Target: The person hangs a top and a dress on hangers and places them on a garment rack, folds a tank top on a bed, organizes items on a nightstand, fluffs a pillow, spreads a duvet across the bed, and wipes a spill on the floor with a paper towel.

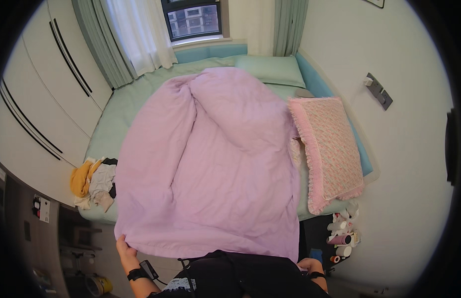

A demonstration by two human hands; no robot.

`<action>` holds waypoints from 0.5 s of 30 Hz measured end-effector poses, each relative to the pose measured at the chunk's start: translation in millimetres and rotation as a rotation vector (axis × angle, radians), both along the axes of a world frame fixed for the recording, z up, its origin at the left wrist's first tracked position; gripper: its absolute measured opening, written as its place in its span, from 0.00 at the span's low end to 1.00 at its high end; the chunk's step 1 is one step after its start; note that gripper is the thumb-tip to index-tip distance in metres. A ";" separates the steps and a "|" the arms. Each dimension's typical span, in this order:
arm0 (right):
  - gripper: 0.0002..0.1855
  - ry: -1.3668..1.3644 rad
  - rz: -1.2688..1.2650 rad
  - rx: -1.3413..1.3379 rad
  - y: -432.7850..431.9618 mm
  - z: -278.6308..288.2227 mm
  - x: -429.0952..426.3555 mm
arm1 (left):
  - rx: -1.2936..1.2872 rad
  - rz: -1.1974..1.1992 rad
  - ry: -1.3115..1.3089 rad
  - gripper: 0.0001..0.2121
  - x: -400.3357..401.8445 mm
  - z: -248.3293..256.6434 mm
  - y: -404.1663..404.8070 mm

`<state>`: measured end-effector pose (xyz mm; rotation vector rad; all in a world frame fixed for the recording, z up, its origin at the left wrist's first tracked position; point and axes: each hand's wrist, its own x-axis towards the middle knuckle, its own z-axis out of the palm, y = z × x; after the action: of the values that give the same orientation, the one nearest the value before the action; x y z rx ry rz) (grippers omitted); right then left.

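A lilac quilt [234, 175] is spread over a bed with a pale green sheet [107, 126]. Its near edge hangs past the foot of the bed, just in front of my body. My left hand [127, 247] grips the near left corner, thumb on top. At the near right corner, my right hand [310, 263] is closed on the fabric, its fingers partly hidden by the cloth and my black top. The far part of the quilt is puffed and folded over itself, with a long crease down the left side.
A pink frilled pillow [331, 149] leans along the right wall; a green pillow [269, 70] lies at the far end. Crumpled clothes [94, 180] sit at the bed's left edge. Bottles and cups [342, 238] crowd a dark bedside surface [316, 231]. White wardrobe doors [40, 93] line the left.
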<state>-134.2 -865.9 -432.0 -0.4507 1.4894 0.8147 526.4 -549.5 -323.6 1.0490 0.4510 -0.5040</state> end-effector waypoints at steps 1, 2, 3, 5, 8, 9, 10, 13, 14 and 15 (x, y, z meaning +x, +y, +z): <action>0.25 -0.003 0.008 0.005 -2.0 -2.5 5.4 | -0.005 0.036 0.038 0.21 4.0 -12.3 18.0; 0.22 -0.123 0.081 -0.002 -4.3 -0.5 16.8 | -0.001 0.044 0.033 0.21 6.0 -19.2 34.0; 0.21 -0.245 0.155 -0.010 -7.5 5.2 32.4 | 0.043 0.075 0.088 0.21 8.1 -23.6 49.0; 0.21 -0.267 0.297 0.008 -24.1 11.5 61.1 | 0.081 0.123 0.142 0.21 15.2 -23.1 59.6; 0.22 -0.572 0.562 -0.010 -55.6 16.2 92.0 | 0.240 -0.096 0.117 0.21 28.3 -2.3 47.2; 0.22 -0.575 0.565 -0.017 -66.9 16.9 106.7 | 0.360 -0.295 0.134 0.20 39.9 8.2 39.6; 0.22 -0.723 0.680 0.029 -83.9 18.3 122.8 | 0.479 -0.499 0.150 0.19 56.0 14.6 28.2; 0.20 -1.067 1.310 -0.289 -181.4 86.2 225.6 | 0.796 -0.796 -0.003 0.10 120.9 62.6 -43.3; 0.19 -0.885 1.367 -0.700 -233.2 119.2 262.3 | 0.722 -0.841 -0.162 0.10 146.4 80.0 -83.2; 0.19 -0.573 1.109 -1.159 -293.2 161.3 288.7 | 1.065 -0.853 -0.301 0.11 171.9 119.4 -142.4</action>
<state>154.5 -1159.1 -270.7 -2.2900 0.9361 0.4331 698.4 -691.9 -204.2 2.3414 -0.0729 -0.8626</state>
